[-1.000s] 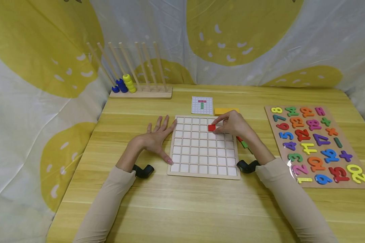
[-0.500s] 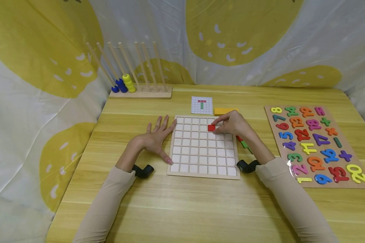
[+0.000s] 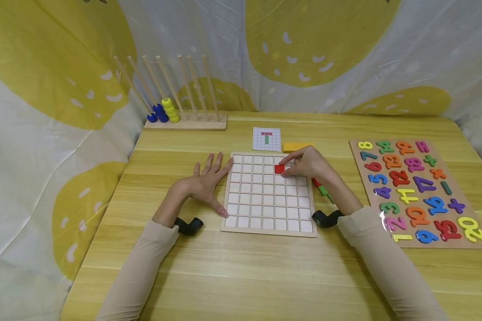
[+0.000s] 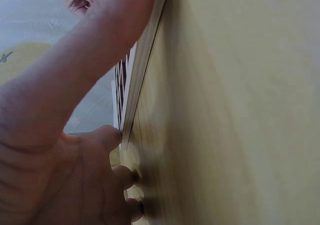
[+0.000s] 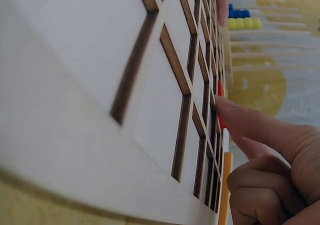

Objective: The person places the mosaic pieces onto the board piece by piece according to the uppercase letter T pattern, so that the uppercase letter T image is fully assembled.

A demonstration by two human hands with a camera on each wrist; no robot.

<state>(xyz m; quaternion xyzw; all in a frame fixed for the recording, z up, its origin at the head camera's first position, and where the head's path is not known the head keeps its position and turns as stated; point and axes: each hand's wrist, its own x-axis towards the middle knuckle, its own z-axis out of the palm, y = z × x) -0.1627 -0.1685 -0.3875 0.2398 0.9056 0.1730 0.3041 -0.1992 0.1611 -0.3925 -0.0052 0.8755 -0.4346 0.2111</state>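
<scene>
A white grid board with wooden dividers lies on the table in the head view. My right hand pinches a small red square tile between thumb and index finger, at a cell in the second row. From the side, the right wrist view shows the red tile low at the grid, partly hidden by the fingers. My left hand lies spread beside the board's left edge, thumb and index fingertip touching it. In the left wrist view, the left hand holds nothing.
Behind the board lie a pattern card with a red and green T and a yellow block. Red and green pieces sit by the right edge, partly hidden. A number puzzle lies right; a peg abacus stands back left.
</scene>
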